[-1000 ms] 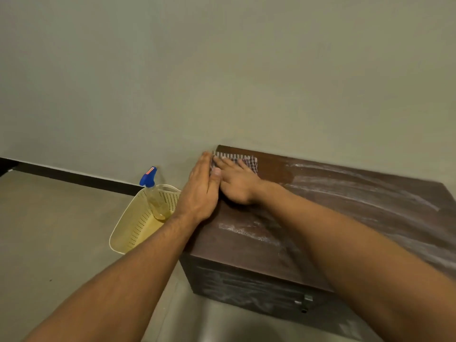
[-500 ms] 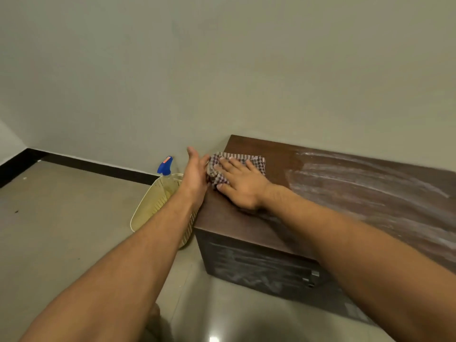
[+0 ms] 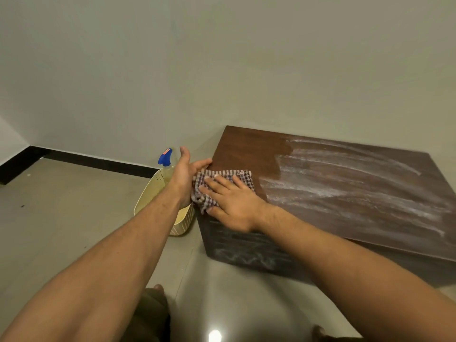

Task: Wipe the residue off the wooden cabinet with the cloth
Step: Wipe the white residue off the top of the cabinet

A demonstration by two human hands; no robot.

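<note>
The right hand [image 3: 230, 206] lies flat, fingers spread, pressing the checked cloth [image 3: 217, 186] onto the cabinet [image 3: 246, 149] top at its left edge; the cloth sticks out from under the fingertips toward 11 o'clock and hangs over that edge. The left hand [image 3: 185, 174], open and cupped, touches the cloth from 9 o'clock, beside the edge. White residue [image 3: 345, 183] streaks the top at 3 o'clock of the cloth. A basket [image 3: 153, 193] holding a spray bottle [image 3: 165, 160] stands on the floor [image 3: 61, 218] at 9 o'clock.
</note>
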